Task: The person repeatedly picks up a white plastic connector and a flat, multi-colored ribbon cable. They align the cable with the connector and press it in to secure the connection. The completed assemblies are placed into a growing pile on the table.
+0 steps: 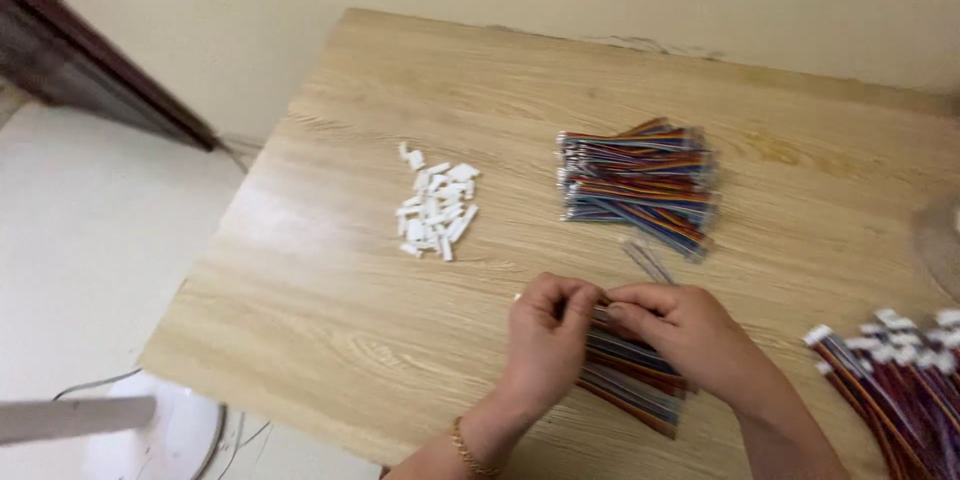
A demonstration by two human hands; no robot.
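wood-grain tabletop point(330, 310) | left hand point(545, 335) and right hand point(680, 335) both pinched shut on multicolour wire bundle point(632, 385) near front edge | i'd guess strands slip loose, grip only at tips

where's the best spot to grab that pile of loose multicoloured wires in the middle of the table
Grip the loose wire bundle across its middle, coming down from above. The wires lie flat and parallel, running left to right, so fingers closing front to back gather them all; the ends fan out.
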